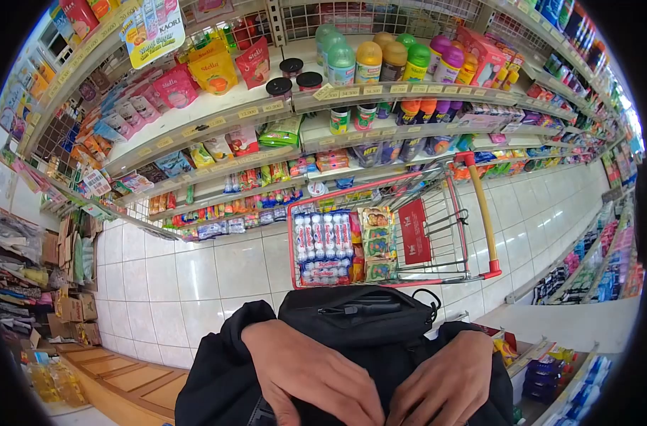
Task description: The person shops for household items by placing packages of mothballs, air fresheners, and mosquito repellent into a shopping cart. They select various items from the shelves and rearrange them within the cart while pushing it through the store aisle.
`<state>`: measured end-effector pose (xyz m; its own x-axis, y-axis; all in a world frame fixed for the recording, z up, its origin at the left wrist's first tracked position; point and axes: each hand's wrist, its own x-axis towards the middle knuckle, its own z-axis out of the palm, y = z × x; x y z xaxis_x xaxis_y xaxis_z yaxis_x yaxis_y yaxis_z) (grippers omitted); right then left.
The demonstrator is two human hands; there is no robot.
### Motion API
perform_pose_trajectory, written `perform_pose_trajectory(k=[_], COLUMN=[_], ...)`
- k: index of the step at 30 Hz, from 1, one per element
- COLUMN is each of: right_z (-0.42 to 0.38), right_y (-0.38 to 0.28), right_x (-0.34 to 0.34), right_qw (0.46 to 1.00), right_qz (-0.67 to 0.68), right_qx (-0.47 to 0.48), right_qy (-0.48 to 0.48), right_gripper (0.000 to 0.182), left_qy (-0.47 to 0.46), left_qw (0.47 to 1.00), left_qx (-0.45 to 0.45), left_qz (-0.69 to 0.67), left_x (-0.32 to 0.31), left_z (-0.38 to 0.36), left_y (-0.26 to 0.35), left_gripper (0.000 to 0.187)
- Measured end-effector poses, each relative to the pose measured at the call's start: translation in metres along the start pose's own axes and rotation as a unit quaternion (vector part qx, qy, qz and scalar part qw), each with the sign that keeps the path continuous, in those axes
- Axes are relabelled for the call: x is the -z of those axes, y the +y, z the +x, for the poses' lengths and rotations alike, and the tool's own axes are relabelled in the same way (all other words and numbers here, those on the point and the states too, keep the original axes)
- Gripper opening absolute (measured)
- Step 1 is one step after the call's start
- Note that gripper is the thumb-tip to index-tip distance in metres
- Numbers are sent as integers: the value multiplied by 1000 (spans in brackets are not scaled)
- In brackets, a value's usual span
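My left hand [316, 373] and my right hand [448, 380] are close together at the bottom of the head view, in front of my dark jacket [213, 376]. On both, the fingers bend down and inward, pressed together, and the tips are cut off by the lower edge. Whatever they hold is hidden. Just beyond them is a black bag [359, 316] with a zipper, worn on my front. Past the bag stands a shopping cart [492, 220] with a yellow and red handle. Inside it are a pack of white bottles with blue print [323, 245] and patterned packets [378, 245].
Shelves [217, 121] curve across the far side, holding pouches, colourful capped air-freshener containers [370, 60] and small packets. White floor tiles [188, 277] lie left of the cart. Cardboard boxes [71, 309] and a wooden piece [124, 373] are at left; another stocked shelf [551, 373] is at right.
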<state>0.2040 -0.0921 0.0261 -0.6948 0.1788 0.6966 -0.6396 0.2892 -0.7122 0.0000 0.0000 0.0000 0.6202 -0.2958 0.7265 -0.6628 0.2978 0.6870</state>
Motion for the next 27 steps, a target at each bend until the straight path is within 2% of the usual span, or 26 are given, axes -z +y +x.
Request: perform_pose_trajectory(k=[2, 5, 8, 11, 13, 15, 21, 23, 26, 27], right_z=[23, 17, 25, 41, 35, 20, 30, 36, 29, 22], right_y=[-8, -14, -25, -25, -18, -8, -17, -20, -21, -21], right_x=[11, 8, 8, 3, -2, -12, 13, 14, 20, 22], right_qw=[999, 998, 982, 991, 998, 1000, 997, 993, 987, 986], right_qz=[14, 21, -114, -98, -52, -8, 7, -79, -137, -143], right_qx=[23, 46, 14, -20, -9, -19, 80, 86, 69, 58], right_qy=[24, 47, 153, 89, 34, 5, -15, 8, 42, 56], right_gripper=[34, 27, 25, 24, 23, 32, 26, 20, 26, 27], left_qy=[-44, -44, -6, -41, -40, -35, 23, 28, 97, 103], left_qw=[998, 996, 986, 990, 986, 979, 960, 955, 930, 928], left_qx=[-40, -59, -70, -77, -96, -121, -175, -183, -179, -166], left_qz=[-8, 48, 152, 111, 132, 162, 218, 231, 307, 316], left_x=[7, 3, -10, -7, -8, -10, -12, -13, -12, -2], left_z=[7, 28, 30, 38, 40, 42, 51, 52, 36, 23], left_y=[1, 13, 15, 20, 21, 22, 29, 27, 18, 18], left_gripper=[51, 45, 42, 37, 30, 25, 22, 23, 22, 32])
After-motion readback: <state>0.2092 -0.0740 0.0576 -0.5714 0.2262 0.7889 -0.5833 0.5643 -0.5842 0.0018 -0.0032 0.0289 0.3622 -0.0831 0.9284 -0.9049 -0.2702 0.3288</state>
